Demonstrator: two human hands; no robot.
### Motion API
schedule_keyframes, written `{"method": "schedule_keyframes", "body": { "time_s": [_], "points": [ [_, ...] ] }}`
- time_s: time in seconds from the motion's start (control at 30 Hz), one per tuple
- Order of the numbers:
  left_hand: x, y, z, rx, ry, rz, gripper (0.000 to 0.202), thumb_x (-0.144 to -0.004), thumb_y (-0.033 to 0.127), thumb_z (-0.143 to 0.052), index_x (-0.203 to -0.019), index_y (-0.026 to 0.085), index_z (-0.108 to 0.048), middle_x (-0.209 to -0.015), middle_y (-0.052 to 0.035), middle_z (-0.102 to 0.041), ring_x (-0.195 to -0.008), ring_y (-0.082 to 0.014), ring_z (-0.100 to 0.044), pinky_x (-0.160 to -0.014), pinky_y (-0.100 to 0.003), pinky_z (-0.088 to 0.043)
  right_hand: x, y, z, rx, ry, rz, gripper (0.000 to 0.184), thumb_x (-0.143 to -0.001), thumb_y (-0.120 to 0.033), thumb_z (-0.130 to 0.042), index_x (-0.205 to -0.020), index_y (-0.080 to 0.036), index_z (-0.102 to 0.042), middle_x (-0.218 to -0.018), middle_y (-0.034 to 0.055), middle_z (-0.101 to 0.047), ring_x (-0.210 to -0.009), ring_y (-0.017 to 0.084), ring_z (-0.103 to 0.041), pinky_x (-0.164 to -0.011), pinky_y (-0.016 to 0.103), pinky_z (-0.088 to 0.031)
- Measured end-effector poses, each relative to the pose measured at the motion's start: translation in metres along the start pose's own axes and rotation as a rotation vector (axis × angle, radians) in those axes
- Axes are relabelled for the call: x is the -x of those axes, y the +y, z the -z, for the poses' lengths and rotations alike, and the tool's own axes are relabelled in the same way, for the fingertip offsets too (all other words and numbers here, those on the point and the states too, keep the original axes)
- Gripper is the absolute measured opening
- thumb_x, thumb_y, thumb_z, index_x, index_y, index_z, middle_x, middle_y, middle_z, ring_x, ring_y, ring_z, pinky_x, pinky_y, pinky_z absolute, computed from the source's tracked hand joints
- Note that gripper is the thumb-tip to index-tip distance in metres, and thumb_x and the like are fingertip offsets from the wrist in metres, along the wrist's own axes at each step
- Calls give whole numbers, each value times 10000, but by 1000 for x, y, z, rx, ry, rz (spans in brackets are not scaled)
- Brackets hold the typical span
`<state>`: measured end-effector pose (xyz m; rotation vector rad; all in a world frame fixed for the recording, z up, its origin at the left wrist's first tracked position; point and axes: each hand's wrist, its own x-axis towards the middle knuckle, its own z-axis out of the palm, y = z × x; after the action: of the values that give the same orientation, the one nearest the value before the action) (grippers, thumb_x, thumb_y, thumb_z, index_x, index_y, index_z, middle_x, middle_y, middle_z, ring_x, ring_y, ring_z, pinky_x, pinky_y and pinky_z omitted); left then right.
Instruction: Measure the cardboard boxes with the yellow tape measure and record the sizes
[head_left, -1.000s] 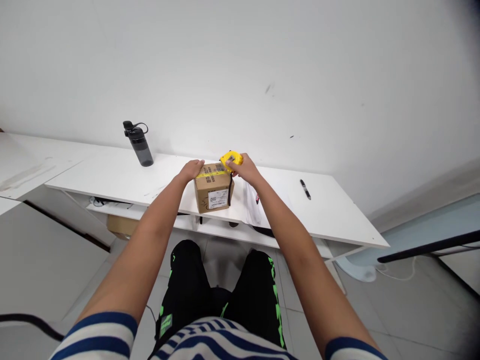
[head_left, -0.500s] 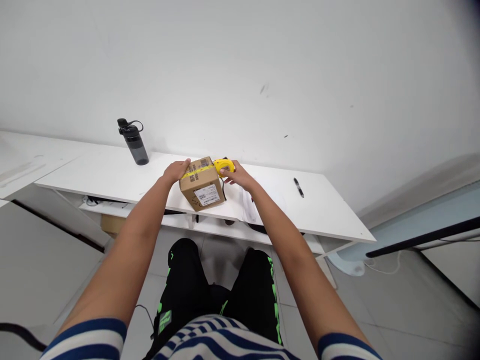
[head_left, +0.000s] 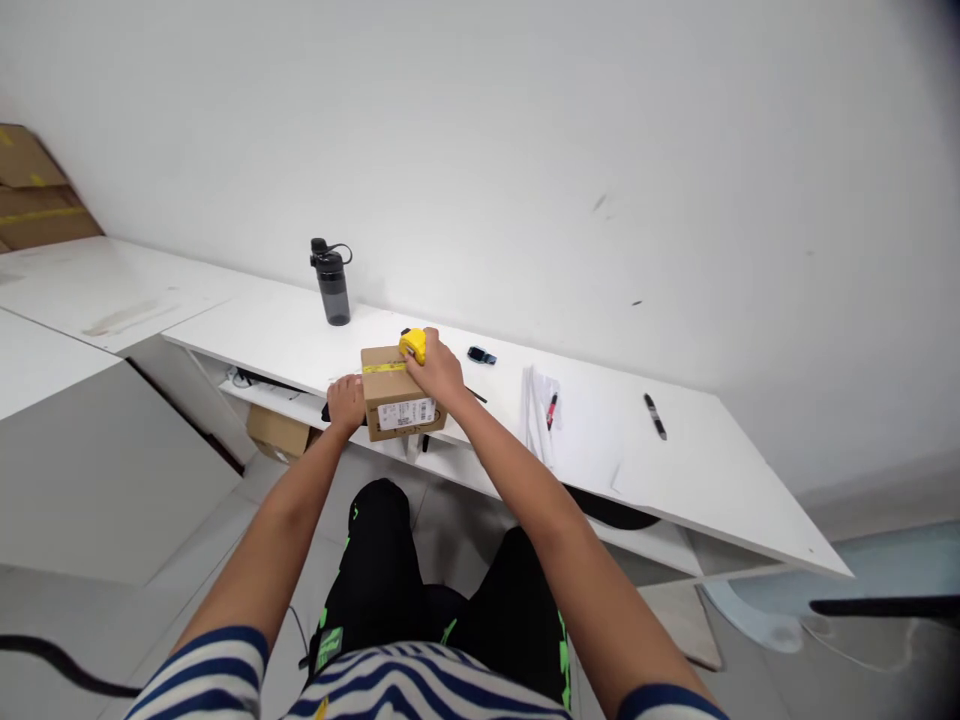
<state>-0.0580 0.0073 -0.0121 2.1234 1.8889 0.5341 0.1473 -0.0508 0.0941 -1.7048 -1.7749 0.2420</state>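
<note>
Right hand (head_left: 436, 368), curled round yellow tape measure (head_left: 412, 346), cardboard box (head_left: 387, 388) beneath, left hand (head_left: 346, 404), partly open, against box's side.

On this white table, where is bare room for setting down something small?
Right of the black pen, up to the table end; also just left of the bottle. Crowded around the box: left hand, right hand, yellow tape measure.

Box label (head_left: 406, 413) illegibly small
</note>
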Motion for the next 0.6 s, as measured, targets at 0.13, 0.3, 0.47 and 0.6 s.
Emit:
{"method": "schedule_keyframes", "body": {
  "time_s": [0.13, 0.3, 0.47, 0.6],
  "points": [
    [-6, -5, -7, -11, 36, 14, 575, -930, 326, -399, -1475, 143, -425, -1550, -175, -445, -1455, -312, -360, -1232, -447, -186, 8, -11, -8, 143, 40, 16, 454, -953, -375, -418, -1358, -179, -361, -1195, 149, -641, -1080, 295, -590, -808, 364, -472],
    [-24, 6, -4, -39, -13, 4, 622, -921, 363, -415, -1502, 141, -394, -1583, -217, -391, -1528, -388, -224, -1210, -617, -141, 13, -6, -4, 194, 71, -28, 462, -976, -321, -415, -1408, -166, -355, -1220, 163, -620, -1115, 298, -568, -893, 396, -452],
    [-45, 63, -20, -103, 4, -155, 647, -905, 308, -441, -1510, 83, -393, -1651, -241, -237, -1576, -379, -3, -1220, -633, 39, 7, 14, 16, 400, 41, -62, 463, -982, -186, -385, -1444, -176, -361, -1212, 184, -603, -1118, 303, -576, -956, 440, -428],
    [-45, 107, -43, 328, -45, -146, 475, -877, 292, -529, -1330, 165, -590, -1622, -189, -344, -1578, -354, -53, -1239, -585, -27, 6, 46, 41, 378, 48, -191, 467, -1011, -261, -373, -1461, -152, -310, -1195, 181, -616, -1025, 285, -622, -825, 371, -488]
  ]
}}
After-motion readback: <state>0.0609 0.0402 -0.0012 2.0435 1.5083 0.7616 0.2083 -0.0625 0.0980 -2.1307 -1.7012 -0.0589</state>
